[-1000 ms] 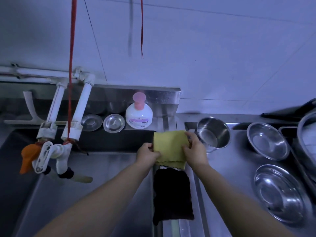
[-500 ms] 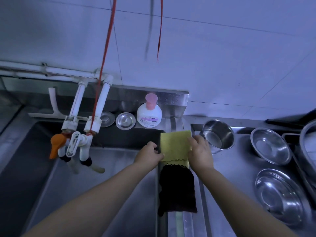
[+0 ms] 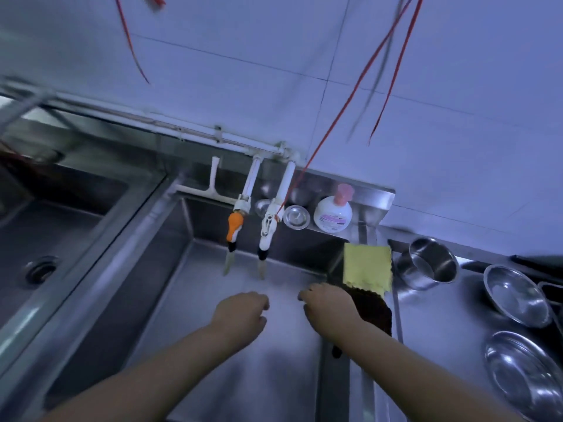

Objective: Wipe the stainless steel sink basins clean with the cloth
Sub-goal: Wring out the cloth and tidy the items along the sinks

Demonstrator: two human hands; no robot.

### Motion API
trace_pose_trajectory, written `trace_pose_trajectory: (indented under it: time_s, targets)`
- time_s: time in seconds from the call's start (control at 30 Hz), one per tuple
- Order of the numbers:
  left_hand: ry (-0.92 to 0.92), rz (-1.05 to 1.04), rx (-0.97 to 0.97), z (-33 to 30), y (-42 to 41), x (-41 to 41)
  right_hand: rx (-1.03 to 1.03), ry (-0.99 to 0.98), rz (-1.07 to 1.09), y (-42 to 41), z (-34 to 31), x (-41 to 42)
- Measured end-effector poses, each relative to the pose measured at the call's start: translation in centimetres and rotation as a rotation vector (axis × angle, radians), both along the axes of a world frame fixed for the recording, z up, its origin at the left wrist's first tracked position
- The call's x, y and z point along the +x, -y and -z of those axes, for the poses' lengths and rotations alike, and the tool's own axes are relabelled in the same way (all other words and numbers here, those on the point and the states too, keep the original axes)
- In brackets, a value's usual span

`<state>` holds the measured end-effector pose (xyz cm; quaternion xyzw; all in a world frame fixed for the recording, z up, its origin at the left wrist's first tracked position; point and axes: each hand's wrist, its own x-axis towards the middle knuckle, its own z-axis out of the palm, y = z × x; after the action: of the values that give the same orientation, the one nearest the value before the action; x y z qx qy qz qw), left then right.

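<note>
Both our hands have let go of the yellow cloth [image 3: 367, 265] they were smoothing half a second ago and now hang over the middle basin [image 3: 213, 303], while our view has swung left to take in a second basin [image 3: 45, 239] with its drain [image 3: 41, 268]. Our left hand [image 3: 240, 313] hovers with fingers loosely curled and grasps nothing; our right hand [image 3: 330, 306] does the same, just left of the dark cloth [image 3: 376, 312]. We see the yellow cloth draped flat over the basin's right rim, at the far corner, its near edge overlapping the dark cloth that lies on the same rim. Two white taps [image 3: 268, 214], one tipped with an orange nozzle [image 3: 235, 225], hang over the far wall of the basin. On the ledge behind them stand a pump bottle [image 3: 333, 213] and a round strainer lid [image 3: 296, 217]. To the right, on the steel counter [image 3: 441, 327], sit a steel pot [image 3: 429, 263] and two shallow steel bowls [image 3: 515, 295]. Red cords [image 3: 350, 95] dangle in front of the tiled wall.
</note>
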<state>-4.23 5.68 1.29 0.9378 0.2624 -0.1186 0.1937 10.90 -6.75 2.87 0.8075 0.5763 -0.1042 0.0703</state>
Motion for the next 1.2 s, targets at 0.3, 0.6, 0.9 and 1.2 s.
trace_pose_trajectory:
  time_s: [0.3,0.6,0.9,1.2]
  targets:
    - [-0.013,-0.269,0.199,-4.3,-8.2,-23.7,-0.085,0.06,-0.275,-12.1,-3.1,-19.7]
    - [-0.068,-0.578,0.273,-7.4,-13.7,-51.3,-0.122,0.058,-0.523,-24.0,-6.0,-45.0]
    - [-0.075,-0.896,0.32,-10.2,-18.7,-70.3,-0.031,0.005,-0.764,-34.1,-8.5,-63.1]
    - [-0.168,-1.062,0.282,-9.0,-28.1,-81.0,-0.007,-0.034,-0.889,-49.9,-6.6,-72.9]
